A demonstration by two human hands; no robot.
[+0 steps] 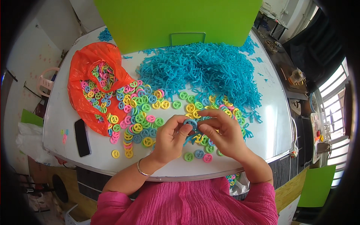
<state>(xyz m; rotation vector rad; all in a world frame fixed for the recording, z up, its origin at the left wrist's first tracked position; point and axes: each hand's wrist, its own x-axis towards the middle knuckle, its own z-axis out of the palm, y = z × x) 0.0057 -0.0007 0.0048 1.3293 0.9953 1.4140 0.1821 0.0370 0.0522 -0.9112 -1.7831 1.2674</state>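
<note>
Above the near part of the white table, my left hand (169,138) pinches a blue plastic wheel (190,123) between thumb and fingers. Close beside it, my right hand (224,132) has thumb and fingertips drawn together on what looks like a small teal plastic piece, mostly covered by the fingers. Below and around both hands lie loose spoked wheels (147,141) in yellow, green, pink and blue. A large heap of thin teal plastic pieces (202,69) spreads just beyond them.
An orange-red plastic bag (80,71) spills more wheels at the left. Near it lies a dark-screened phone (82,138). A bright green panel (150,22) with a metal handle (188,33) stands behind the teal heap. The white table (275,123) curves toward its near edge.
</note>
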